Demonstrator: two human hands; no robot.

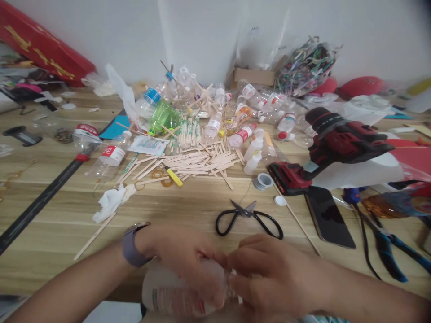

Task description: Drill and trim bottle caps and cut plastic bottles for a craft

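Note:
A translucent plastic bottle (pixel 178 294) with reddish print lies on its side at the table's near edge, its neck toward the right. My left hand (pixel 188 258), with a watch on the wrist, is wrapped over the bottle's body. At the neck my right hand (pixel 269 273) is closed, its fingers pinching around the bottle's mouth; what exactly they grip there is blurred and partly hidden. Just beyond my hands rest black-handled scissors (pixel 247 213), blades parted and pointing away.
Loose wooden sticks (pixel 202 161) and several plastic bottles (pixel 213 125) are heaped at the back. A red cordless drill (pixel 340 148), a phone (pixel 330 217) and pliers (pixel 390 251) are on the right. On the left lies a dark rod (pixel 43 202) with a bottle top at its end.

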